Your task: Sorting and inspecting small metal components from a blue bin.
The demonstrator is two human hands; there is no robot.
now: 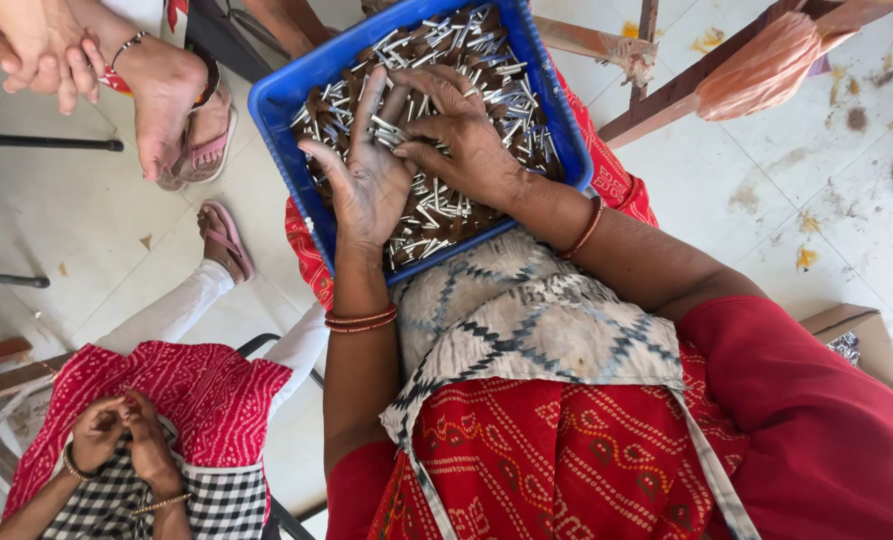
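Head view looks straight down on a blue plastic tray [277, 95] resting on the person's lap, heaped with small silver-wrapped sticks with brown ends [467, 50]. The left hand [367, 175] lies palm up at the tray's 7 o'clock side, fingers spread and loosely open, a few sticks lying across the palm and fingertips rather than clamped. The right hand [462, 135] comes in from 4 o'clock, its fingers curled down and pinching a small bunch of sticks just where it meets the left palm. How many sticks the pinch holds is hard to make out, since the knuckles cover them. The tray's far rim is cut off at 12 o'clock. A patterned grey cloth [537, 320] covers the lap below the tray. At 8 o'clock another person's hands [122, 435] are clasped together.
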